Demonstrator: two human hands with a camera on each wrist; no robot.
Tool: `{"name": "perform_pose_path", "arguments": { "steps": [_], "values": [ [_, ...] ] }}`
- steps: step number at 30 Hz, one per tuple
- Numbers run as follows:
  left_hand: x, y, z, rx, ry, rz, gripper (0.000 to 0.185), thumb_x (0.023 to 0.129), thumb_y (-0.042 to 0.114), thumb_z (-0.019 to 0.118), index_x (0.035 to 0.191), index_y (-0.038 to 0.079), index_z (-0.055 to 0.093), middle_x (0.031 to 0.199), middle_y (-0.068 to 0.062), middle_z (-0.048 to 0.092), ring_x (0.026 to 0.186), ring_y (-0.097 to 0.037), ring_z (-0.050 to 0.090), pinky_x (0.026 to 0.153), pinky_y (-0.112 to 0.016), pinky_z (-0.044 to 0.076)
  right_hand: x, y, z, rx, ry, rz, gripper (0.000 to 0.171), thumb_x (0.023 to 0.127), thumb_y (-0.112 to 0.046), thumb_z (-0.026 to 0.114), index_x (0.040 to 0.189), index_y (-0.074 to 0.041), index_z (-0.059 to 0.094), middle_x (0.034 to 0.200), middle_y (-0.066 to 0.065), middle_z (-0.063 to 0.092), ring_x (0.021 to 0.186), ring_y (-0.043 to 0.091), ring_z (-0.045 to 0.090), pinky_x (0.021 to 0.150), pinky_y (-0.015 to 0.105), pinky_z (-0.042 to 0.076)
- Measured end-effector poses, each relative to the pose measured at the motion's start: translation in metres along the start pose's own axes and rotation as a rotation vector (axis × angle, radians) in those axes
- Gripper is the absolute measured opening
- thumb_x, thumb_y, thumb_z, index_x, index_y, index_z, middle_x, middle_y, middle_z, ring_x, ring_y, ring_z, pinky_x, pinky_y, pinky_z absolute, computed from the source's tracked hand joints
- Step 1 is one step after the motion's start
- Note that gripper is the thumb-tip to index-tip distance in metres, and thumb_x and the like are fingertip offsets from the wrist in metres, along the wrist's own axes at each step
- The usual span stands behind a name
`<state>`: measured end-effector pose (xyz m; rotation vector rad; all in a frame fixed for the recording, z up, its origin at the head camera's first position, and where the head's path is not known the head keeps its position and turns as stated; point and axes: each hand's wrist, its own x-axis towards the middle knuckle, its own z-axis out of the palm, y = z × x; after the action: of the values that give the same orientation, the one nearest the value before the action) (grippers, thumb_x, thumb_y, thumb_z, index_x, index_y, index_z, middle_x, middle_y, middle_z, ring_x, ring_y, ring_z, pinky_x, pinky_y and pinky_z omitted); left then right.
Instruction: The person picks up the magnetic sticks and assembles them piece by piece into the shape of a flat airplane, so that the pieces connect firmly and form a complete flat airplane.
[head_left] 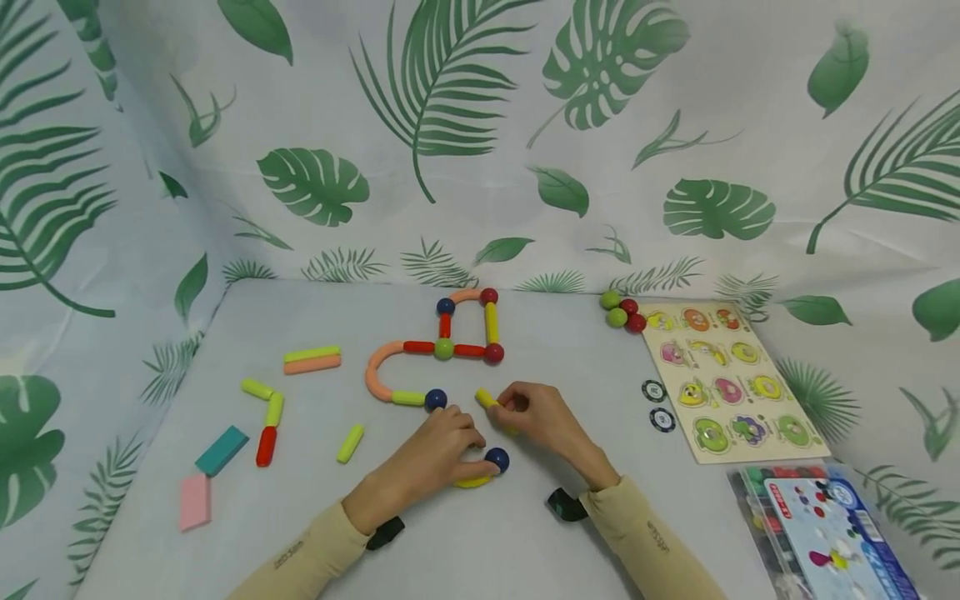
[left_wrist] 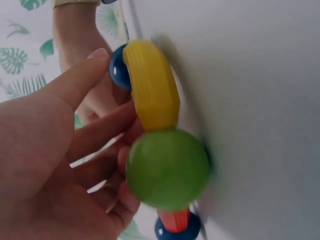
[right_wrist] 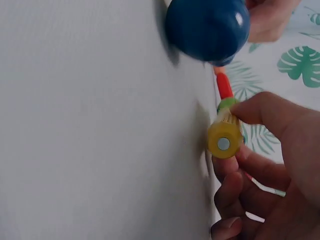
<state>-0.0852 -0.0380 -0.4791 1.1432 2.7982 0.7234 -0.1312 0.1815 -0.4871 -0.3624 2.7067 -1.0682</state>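
This is perhaps a play corner, with leaf-print cloth (head_left: pixel 480 221) and a puzzle board (head_left: pixel 765 455).

At the dial's centre, the rod (head_left: pixel 486 397) was yellow; at 6 o'clock the arc (head_left: pixel 472 482) was yellow, beside a dark blue ball (head_left: pixel 498 459) and a green ball (left_wrist: pixel 167 170). Red, blue, peach, yellow and lime ran through the shape (head_left: pixel 444 349) at 11. The cluster (head_left: pixel 628 308) at 2 was red and green. Between 8 and 9, the blocks (head_left: pixel 222 451) were teal and pink. The board (head_left: pixel 765 453) at 3 was cream, its fruit (head_left: pixel 712 433) multicoloured. The sleeves (head_left: pixel 311 550) were beige, the backdrop (head_left: pixel 630 190) white with green leaves (head_left: pixel 562 191).
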Motion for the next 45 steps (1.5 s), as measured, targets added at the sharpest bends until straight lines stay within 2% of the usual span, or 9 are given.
{"name": "perform_pose_path", "arguments": {
  "steps": [8, 15, 21, 39, 42, 45],
  "values": [
    [0.004, 0.007, 0.008, 0.065, 0.005, -0.016, 0.041, 0.087, 0.053, 0.075, 0.091, 0.012, 0.08, 0.083, 0.004, 0.065, 0.08, -0.011, 0.045, 0.074, -0.024, 0.038, -0.004, -0.005, 0.005, 0.049, 0.06, 0.086, 0.02, 0.09, -0.03, 0.077, 0.094, -0.01, 0.075, 0.079, -0.003, 0.069, 0.07, 0.01, 0.058, 0.062, 0.023, 0.048],
    [0.005, 0.011, 0.008, 0.089, 0.0, -0.01, 0.041, 0.088, 0.053, 0.074, 0.096, 0.014, 0.08, 0.084, 0.006, 0.064, 0.08, -0.011, 0.044, 0.074, -0.023, 0.037, -0.01, -0.011, 0.006, 0.094, 0.073, 0.17, 0.023, 0.09, -0.033, 0.077, 0.09, -0.01, 0.074, 0.076, -0.001, 0.068, 0.067, 0.013, 0.056, 0.059, 0.025, 0.045],
    [0.005, 0.012, 0.006, 0.085, -0.005, -0.013, 0.042, 0.087, 0.054, 0.074, 0.096, 0.014, 0.08, 0.083, 0.006, 0.063, 0.08, -0.011, 0.045, 0.074, -0.024, 0.037, -0.016, -0.015, 0.007, 0.097, 0.075, 0.206, 0.025, 0.09, -0.036, 0.077, 0.088, -0.01, 0.075, 0.071, -0.002, 0.067, 0.064, 0.013, 0.055, 0.057, 0.025, 0.042],
    [0.002, 0.011, 0.007, 0.031, -0.061, 0.017, 0.042, 0.085, 0.054, 0.075, 0.098, 0.014, 0.08, 0.084, 0.008, 0.064, 0.081, -0.009, 0.043, 0.076, -0.024, 0.034, -0.027, -0.01, 0.001, 0.086, -0.021, 0.177, 0.025, 0.093, -0.038, 0.073, 0.088, -0.013, 0.073, 0.07, -0.001, 0.065, 0.065, 0.012, 0.053, 0.057, 0.023, 0.038],
    [0.002, 0.01, 0.007, 0.028, -0.068, 0.017, 0.043, 0.086, 0.055, 0.075, 0.098, 0.014, 0.08, 0.084, 0.008, 0.064, 0.081, -0.009, 0.043, 0.076, -0.024, 0.035, -0.027, -0.007, -0.004, 0.076, -0.005, 0.179, 0.025, 0.094, -0.039, 0.072, 0.09, -0.014, 0.074, 0.072, -0.001, 0.067, 0.068, 0.013, 0.055, 0.06, 0.024, 0.04],
    [0.002, 0.01, 0.007, 0.016, -0.073, 0.014, 0.043, 0.086, 0.055, 0.074, 0.098, 0.014, 0.08, 0.086, 0.007, 0.066, 0.083, -0.009, 0.045, 0.077, -0.024, 0.038, -0.025, 0.001, -0.016, 0.057, 0.047, 0.2, 0.026, 0.094, -0.04, 0.071, 0.095, -0.014, 0.074, 0.077, 0.001, 0.067, 0.07, 0.014, 0.055, 0.062, 0.026, 0.043]
  ]
}}
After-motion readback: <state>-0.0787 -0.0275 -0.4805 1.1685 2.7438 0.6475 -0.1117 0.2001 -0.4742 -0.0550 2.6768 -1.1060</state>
